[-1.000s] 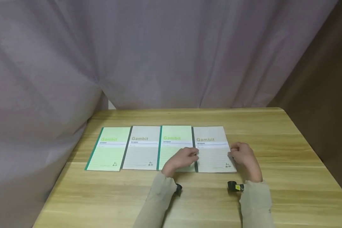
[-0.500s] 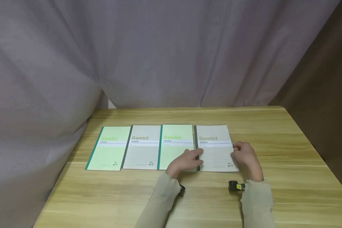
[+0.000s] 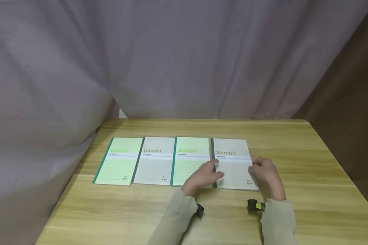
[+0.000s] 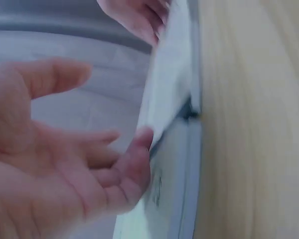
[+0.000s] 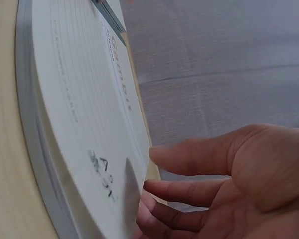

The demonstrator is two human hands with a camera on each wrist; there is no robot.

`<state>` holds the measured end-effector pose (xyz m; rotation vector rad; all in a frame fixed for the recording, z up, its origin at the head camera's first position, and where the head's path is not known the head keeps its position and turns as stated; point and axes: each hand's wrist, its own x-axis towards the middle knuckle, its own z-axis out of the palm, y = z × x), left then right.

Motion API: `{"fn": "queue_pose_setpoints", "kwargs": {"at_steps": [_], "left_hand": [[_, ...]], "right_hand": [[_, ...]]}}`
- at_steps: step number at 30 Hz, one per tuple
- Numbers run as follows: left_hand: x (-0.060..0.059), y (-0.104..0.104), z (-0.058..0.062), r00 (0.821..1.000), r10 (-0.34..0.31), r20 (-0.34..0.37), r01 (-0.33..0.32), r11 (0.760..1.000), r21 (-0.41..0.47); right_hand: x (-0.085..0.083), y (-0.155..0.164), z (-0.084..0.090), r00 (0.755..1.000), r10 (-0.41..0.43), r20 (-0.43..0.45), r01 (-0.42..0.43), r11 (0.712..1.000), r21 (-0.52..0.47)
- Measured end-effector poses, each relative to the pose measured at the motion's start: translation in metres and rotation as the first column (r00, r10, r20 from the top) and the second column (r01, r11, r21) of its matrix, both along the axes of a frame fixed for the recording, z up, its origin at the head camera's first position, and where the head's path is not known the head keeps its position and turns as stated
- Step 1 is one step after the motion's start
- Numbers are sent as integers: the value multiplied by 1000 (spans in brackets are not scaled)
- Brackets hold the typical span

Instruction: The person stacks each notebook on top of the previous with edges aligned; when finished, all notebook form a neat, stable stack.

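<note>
Several Gambit notebooks lie flat in a row, light green and white by turns. At the row's right end is a white notebook (image 3: 233, 170) with a dark spine. My left hand (image 3: 202, 175) reaches over the green notebook (image 3: 192, 144) beside it, fingers spread around the dark spine; thumb and fingers stay apart in the left wrist view. Along the white notebook's right edge, the thumb and fingertips of my right hand (image 3: 268, 175) rest at the side. In the right wrist view this hand (image 5: 259, 172) has its thumb off the cover and its lower fingers partly hidden behind the edge.
Further left lie another white notebook (image 3: 154, 170) and a green notebook (image 3: 118, 170) with a green spine. All rest on a wood-grain table (image 3: 125, 217). A grey curtain (image 3: 171, 61) hangs behind the table's far edge.
The right-end white notebook has slid slightly to the right, widening a narrow gap from the green one. Both hands have shifted right with it. The head view has tilted a little.
</note>
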<state>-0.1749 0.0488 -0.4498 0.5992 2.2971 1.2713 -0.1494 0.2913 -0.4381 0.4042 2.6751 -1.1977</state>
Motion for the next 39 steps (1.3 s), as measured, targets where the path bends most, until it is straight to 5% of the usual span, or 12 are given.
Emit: {"fn": "queue_pose_setpoints", "kwargs": {"at_steps": [7,18,30,39], "left_hand": [[-1,0,1,986,135,100,-149,978,146],[-5,-2,3,965,209,159,-244,938,246],[-10,1,-15,938,208,278,-307,872,381],[-10,11,-22,929,222,297,-326,870,370]], "right_hand": [[-1,-1,1,1000,-28,-4,28,1000,-5],[-1,-6,7,997,-79,15,80,996,-45],[1,2,3,1000,-17,13,17,1000,-7],[-1,7,4,999,1,39,-1,1000,-10]]}}
